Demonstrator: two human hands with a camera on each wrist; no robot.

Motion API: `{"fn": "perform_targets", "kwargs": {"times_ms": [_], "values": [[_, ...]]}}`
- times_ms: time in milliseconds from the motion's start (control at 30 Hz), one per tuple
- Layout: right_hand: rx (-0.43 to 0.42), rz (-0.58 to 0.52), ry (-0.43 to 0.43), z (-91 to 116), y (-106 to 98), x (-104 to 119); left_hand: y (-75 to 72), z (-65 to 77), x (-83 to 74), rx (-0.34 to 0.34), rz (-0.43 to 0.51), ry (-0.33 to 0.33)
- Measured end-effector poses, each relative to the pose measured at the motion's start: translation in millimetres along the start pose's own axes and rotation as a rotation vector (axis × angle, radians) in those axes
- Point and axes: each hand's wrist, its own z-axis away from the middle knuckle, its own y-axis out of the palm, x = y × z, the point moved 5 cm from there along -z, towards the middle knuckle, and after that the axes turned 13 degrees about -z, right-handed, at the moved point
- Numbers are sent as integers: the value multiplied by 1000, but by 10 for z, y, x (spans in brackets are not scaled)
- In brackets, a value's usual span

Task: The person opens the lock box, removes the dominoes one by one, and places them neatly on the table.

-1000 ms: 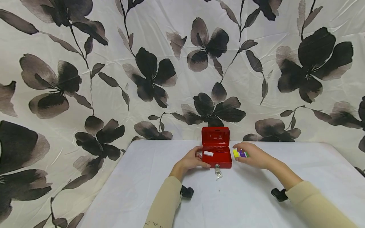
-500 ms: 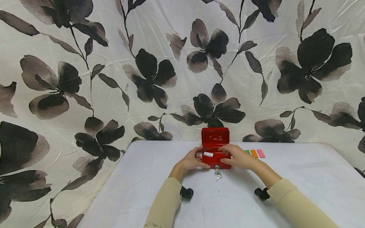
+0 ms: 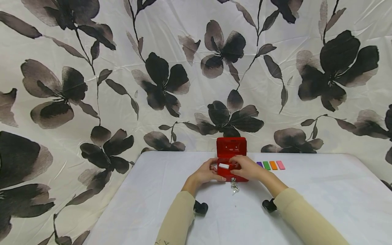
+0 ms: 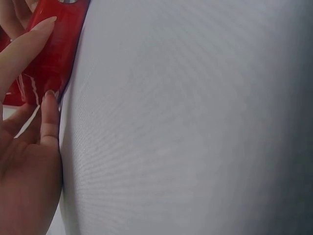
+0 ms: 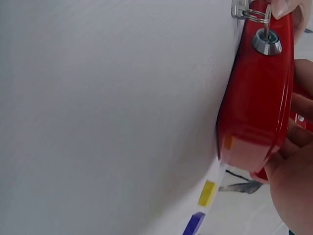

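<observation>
A red cash box [image 3: 231,147] stands on the white table with its lid raised. Keys [image 3: 234,187] hang at its front lock. My left hand [image 3: 204,173] grips the box's left side, thumb on the front wall [image 4: 56,58] and fingers at the side. Over the box's right edge reaches my right hand [image 3: 247,168], fingers dipping inside, thumb and fingertips apart. Just left of those fingertips lies a small white block [image 3: 224,166] in the box. The palm hides the box's right part. Some right fingers [image 5: 302,105] are partly hidden behind the red wall.
To the right of the box, purple [image 3: 259,164], green [image 3: 266,165], orange [image 3: 273,165] and pink [image 3: 280,165] blocks lie in a row. A yellow block [image 5: 207,193] sits between box and purple one. Floral cloth [image 3: 165,81] hangs behind the table.
My right hand has moved left from the yellow and purple blocks over the box and further into it, uncovering the row of blocks. The left hand stays on the box.
</observation>
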Motion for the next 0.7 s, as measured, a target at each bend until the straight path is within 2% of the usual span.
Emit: {"fn": "perform_targets", "kwargs": {"times_ms": [300, 700], "values": [[1, 22, 66, -123, 79, -19, -12, -16, -25, 0, 15, 1], [36, -18, 74, -232, 176, -9, -3, 16, -20, 2, 7, 5]]}}
